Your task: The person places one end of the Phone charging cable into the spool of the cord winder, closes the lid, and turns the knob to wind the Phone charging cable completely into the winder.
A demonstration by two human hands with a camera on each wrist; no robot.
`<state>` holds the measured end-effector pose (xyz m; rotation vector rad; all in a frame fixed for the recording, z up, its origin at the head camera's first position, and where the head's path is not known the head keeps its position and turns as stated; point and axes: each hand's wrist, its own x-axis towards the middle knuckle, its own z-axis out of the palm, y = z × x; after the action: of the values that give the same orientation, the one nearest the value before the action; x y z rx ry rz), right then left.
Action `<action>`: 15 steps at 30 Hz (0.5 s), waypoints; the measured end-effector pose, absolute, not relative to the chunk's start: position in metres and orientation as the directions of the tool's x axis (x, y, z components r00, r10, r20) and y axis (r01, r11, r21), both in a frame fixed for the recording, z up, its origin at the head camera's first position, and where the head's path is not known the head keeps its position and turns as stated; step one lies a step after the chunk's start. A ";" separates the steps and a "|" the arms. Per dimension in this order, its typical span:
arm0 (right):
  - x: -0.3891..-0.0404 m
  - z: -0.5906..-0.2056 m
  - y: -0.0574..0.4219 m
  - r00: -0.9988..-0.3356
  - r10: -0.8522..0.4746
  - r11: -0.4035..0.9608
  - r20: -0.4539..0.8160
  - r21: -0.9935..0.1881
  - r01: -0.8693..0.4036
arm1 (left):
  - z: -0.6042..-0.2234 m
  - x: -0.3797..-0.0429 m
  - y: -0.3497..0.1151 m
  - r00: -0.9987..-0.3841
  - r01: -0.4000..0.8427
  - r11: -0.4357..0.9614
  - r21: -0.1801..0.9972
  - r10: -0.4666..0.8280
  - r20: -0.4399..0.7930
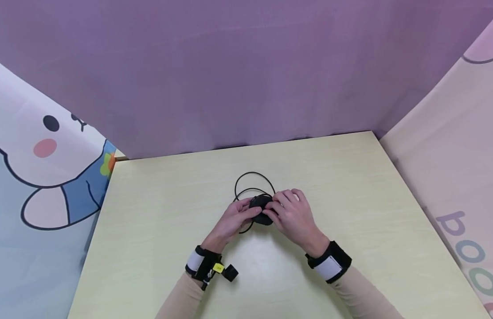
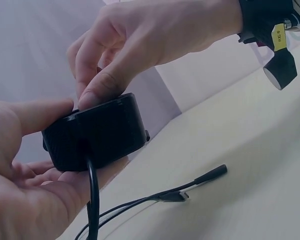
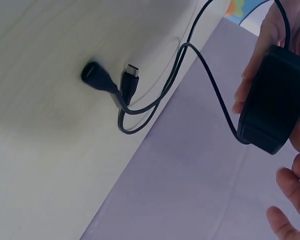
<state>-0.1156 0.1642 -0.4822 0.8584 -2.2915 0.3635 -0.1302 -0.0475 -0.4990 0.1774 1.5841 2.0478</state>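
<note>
A black, rounded box-like device with a cable (image 1: 261, 209) is held above the tabletop between both hands. My left hand (image 1: 232, 219) grips it from the left, thumb over the top edge and fingers underneath, as the left wrist view shows. My right hand (image 1: 296, 219) pinches at its top side with the thumb and curled fingers, while other fingers stand off it. A thin black cable (image 2: 93, 200) leaves the device's side and loops around. Its loose ends show a USB-C plug (image 3: 130, 82) and a thicker black cable connector (image 3: 97, 76).
The pale wooden table (image 1: 158, 199) is bounded behind by a purple curtain (image 1: 246, 79). Printed cloth panels hang on the left (image 1: 51, 186) and right (image 1: 442, 168). Black straps wrap both wrists, and a small black camera (image 1: 230, 273) juts from the left one.
</note>
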 end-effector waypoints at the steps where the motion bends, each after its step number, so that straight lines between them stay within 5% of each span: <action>1: -0.115 -0.483 0.164 -0.569 -0.478 0.751 0.669 -0.025 -0.660 | -0.499 -0.130 -0.047 -0.847 -0.330 -0.164 0.929 0.486 -0.215; 15: -0.109 -0.479 0.154 -0.638 -0.391 0.817 0.664 -0.069 -0.572 | -0.500 -0.124 -0.041 -0.884 -0.351 -0.249 0.903 0.407 -0.231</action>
<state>-0.1094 0.1537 -0.4787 0.7043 -2.3399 0.3609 -0.1241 -0.0410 -0.4996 0.0686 1.5441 2.1615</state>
